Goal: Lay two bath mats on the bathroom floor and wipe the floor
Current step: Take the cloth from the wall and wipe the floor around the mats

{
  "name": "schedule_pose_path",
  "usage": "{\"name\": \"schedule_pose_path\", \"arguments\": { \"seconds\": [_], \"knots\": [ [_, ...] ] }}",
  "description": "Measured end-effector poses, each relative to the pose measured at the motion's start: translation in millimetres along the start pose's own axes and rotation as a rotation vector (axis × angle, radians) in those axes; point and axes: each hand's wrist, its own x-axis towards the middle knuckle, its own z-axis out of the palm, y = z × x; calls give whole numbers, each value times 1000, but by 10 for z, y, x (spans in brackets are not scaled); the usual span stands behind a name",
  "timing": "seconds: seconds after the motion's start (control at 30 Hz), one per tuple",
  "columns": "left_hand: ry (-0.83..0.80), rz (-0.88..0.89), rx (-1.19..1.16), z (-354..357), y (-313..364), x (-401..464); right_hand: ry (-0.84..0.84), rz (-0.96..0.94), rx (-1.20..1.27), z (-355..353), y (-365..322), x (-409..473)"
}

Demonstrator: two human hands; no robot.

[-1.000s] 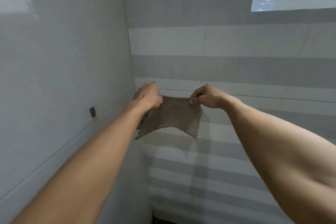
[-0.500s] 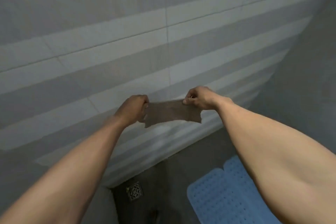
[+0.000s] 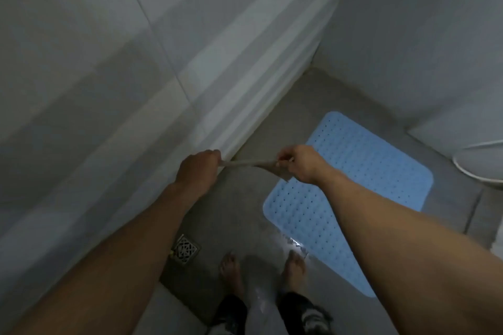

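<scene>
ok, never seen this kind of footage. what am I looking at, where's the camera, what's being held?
There is no robot here. A person wears one wide-angle camera on the head, looking down at their own bare arms and feet. The left hand and the right hand each pinch an end of a small brown cloth, held stretched between them above the floor. Below lies the grey tiled bathroom floor, with a light blue perforated rubber bath mat laid flat on the right and a square metal floor drain by the wall on the left. Only one mat is in view.
</scene>
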Motion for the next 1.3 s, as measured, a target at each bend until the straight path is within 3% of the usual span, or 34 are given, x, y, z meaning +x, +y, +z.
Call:
{"name": "schedule_pose_path", "arguments": {
  "seconds": [0.3, 0.47, 0.67, 0.8, 0.93, 1.0, 1.17, 1.3],
  "knots": [
    [-280, -105, 85, 2158, -627, 722, -187, 39, 100, 2096, 1093, 1156],
    [-414, 7, 238, 3333, -969, 1398, -238, 47, 95, 3065, 1748, 2043],
    [-222, 116, 313, 4566, -1038, 2652, -117, 76, -36, 3637, 2600, 3318],
    [73, 166, 312, 5037, -867, 3278, 164, 31, -188, 3775, 3068, 3912],
    [451, 192, 123, 5441, -893, 3327, 535, -364, -223, 3974, 3269, 4138],
    [543, 244, 93, 5691, -990, 3264, 603, -519, -267, 4119, 3250, 4196],
    [427, 245, 26, 6038, -1289, 3063, 605, -584, -257, 4673, 3189, 4095],
    [228, 156, -84, 6062, -1269, 2987, 566, -232, -14, 5057, 2994, 3935]
  ]
}}
